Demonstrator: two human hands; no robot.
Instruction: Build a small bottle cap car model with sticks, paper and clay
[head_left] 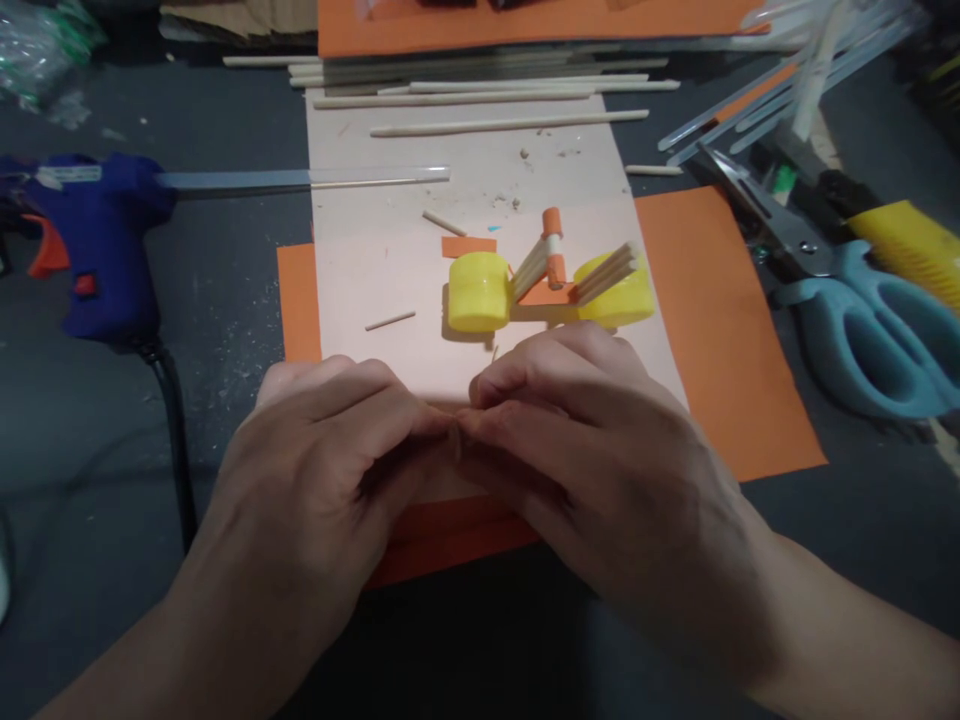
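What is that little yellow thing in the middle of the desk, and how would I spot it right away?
Start at the pale pink sheet lying over the orange paper in the middle of the dark table. Just beyond the two hands, whose fingers meet over the sheet, sits a small model: two yellow caps joined by orange paper and short wooden sticks. It is the only yellow-and-orange assembled piece; loose sticks lie around it.

2 bare hands, left hand (330, 470) and right hand (592, 450), entering from the bottom edge on 2 bare forearms. No sleeves, gloves, rings, watch or bands anywhere in view. Short, plain fingernails without polish where visible. Knuckles and finger joints clearly creased. Wrists uncovered all the way down to the frame's lower corners.
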